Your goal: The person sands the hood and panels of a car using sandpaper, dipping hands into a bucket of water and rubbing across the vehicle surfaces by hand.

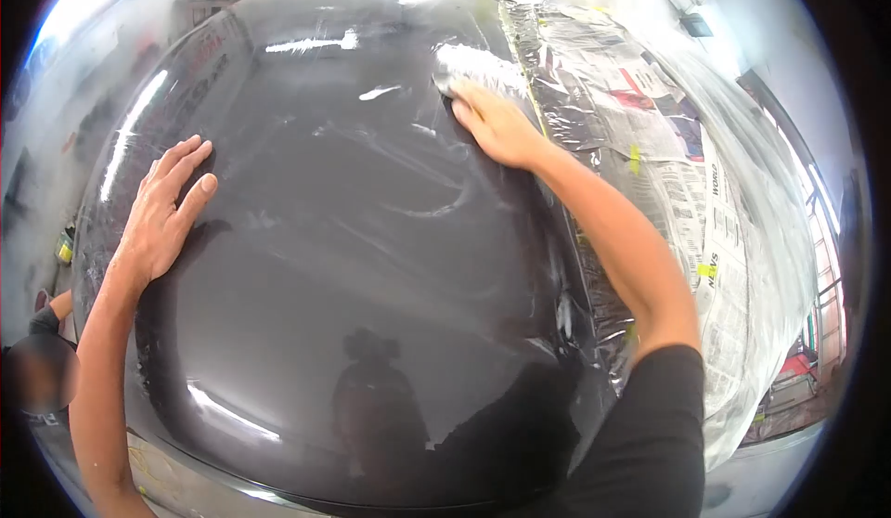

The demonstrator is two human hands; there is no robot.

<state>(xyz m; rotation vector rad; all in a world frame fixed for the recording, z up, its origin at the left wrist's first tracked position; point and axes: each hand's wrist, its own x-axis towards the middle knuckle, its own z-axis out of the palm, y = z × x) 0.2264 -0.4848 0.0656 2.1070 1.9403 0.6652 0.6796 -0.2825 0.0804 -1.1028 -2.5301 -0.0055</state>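
Observation:
A glossy dark car panel (pixel 306 267), probably the hood, fills the middle of the head view. Pale smears streak its surface, and a small white patch (pixel 379 93) lies near the far side. My left hand (pixel 165 207) rests on the panel's left part with its fingers stretched out. Toward the far right, my right hand (pixel 494 126) presses a small pale pad (pixel 444 84) against the panel. Its fingers are closed over the pad and hide most of it, so I cannot tell whether it is cloth or sponge.
Newspaper (pixel 640 100) and clear plastic sheeting (pixel 770 267), held with yellow tape (pixel 635 158), cover the area right of the panel. Another person (pixel 42 379) is low at the left edge. A cluttered stand (pixel 209 3) is at the back left.

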